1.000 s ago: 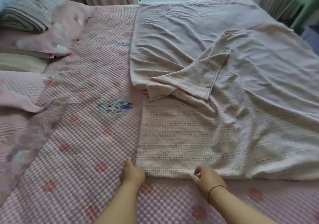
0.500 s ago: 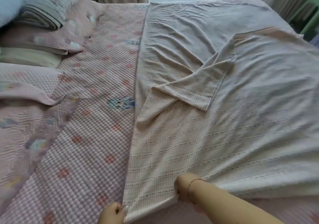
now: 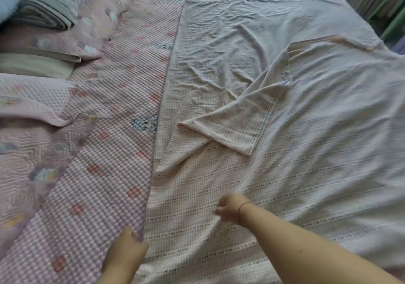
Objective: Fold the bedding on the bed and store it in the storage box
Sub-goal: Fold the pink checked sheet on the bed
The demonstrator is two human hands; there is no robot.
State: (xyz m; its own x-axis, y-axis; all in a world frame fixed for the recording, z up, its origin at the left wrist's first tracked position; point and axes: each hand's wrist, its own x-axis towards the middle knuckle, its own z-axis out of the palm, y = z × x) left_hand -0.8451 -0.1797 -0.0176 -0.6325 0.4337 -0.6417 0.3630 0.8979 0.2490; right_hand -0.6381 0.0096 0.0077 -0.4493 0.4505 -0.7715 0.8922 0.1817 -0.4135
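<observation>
A thin beige blanket [image 3: 274,185] with fine stripes lies spread over the right half of the bed, one corner [image 3: 236,128] folded back across its middle. My left hand [image 3: 126,251] grips the blanket's left edge near the front. My right hand [image 3: 230,210], a red string on its wrist, pinches a bunch of the fabric further in. No storage box is in view.
A pink quilted bedspread [image 3: 98,174] with red dots covers the bed's left half. Pillows [image 3: 37,64] and a folded striped cloth [image 3: 46,14] are stacked at the far left. A rumpled pink quilt [image 3: 26,152] lies at the left edge. Curtains hang behind the bed.
Both hands pulled the blanket's near edge toward me, stretching the left side straight. My right hand has moved further onto the blanket and gathers fabric there.
</observation>
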